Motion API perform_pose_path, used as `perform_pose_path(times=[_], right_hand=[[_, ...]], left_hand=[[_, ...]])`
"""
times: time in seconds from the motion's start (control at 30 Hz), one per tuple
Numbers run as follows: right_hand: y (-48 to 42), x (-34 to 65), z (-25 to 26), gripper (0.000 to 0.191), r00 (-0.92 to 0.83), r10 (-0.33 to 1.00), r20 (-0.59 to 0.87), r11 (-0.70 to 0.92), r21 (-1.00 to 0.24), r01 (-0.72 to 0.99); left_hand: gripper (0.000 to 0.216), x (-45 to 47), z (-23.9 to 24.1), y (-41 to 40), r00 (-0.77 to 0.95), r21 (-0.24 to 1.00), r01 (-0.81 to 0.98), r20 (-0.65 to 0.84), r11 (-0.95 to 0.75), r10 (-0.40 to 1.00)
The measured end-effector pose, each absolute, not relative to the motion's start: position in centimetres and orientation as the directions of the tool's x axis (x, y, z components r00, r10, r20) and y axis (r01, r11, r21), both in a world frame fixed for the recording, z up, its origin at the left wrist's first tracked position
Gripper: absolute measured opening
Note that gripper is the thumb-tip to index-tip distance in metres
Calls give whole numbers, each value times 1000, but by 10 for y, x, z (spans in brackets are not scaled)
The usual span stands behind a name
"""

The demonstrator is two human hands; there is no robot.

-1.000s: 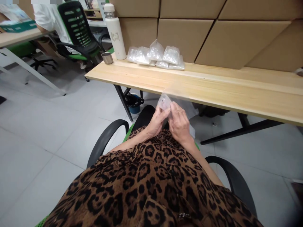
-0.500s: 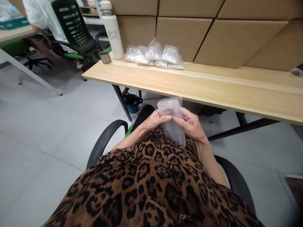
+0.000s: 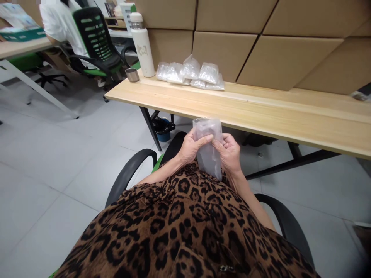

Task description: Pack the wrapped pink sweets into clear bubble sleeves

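Observation:
Above my lap, between both hands, is a translucent plastic bag, held upright and slightly wrinkled. My left hand grips its left edge, with the thumb lying across the front. On the opposite edge my right hand pinches the plastic, its fingers curled behind and the thumb in front. The two thumbs nearly meet at the middle of the bag. Whether anything lies inside the bag I cannot tell. Several filled clear plastic packets lie in a heap on the wooden table beyond my hands.
A white bottle and a metal cup stand at the table's left end. Stacked cardboard boxes line its back. Below is a blue bin. At the far left a person in a white shirt sits by a black chair.
My left thumb has slid up and further across the bag. The bag now hangs straighter, and its lower end has shifted a little left. The view has tilted slightly upward.

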State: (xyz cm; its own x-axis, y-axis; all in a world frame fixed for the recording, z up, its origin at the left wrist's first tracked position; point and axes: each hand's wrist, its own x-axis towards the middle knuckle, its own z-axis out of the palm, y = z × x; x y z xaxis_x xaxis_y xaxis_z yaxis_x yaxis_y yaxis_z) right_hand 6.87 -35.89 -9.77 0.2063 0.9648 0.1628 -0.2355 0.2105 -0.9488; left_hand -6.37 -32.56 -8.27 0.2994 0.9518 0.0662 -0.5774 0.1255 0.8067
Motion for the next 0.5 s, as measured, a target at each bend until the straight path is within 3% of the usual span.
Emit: perform_pose_path(times=[0.13, 0.27, 0.43, 0.5], right_hand=[[-357, 74, -99, 55, 148, 984, 94, 127, -964, -233], [-359, 87, -102, 45, -15, 998, 63, 62, -996, -63], [-357, 117, -117, 45, 87, 985, 151, 141, -984, 107], [-359, 129, -123, 48, 218, 963, 160, 124, -977, 171]], left_hand=[[53, -65, -78, -320, 213, 832, -554, 114, 24, 970], [48, -76, -62, -303, 113, 815, -578, 133, -44, 985], [46, -86, -49, -286, 40, 760, -637, 197, -127, 980], [46, -89, -53, -283, 5, 745, -640, 246, -186, 969]])
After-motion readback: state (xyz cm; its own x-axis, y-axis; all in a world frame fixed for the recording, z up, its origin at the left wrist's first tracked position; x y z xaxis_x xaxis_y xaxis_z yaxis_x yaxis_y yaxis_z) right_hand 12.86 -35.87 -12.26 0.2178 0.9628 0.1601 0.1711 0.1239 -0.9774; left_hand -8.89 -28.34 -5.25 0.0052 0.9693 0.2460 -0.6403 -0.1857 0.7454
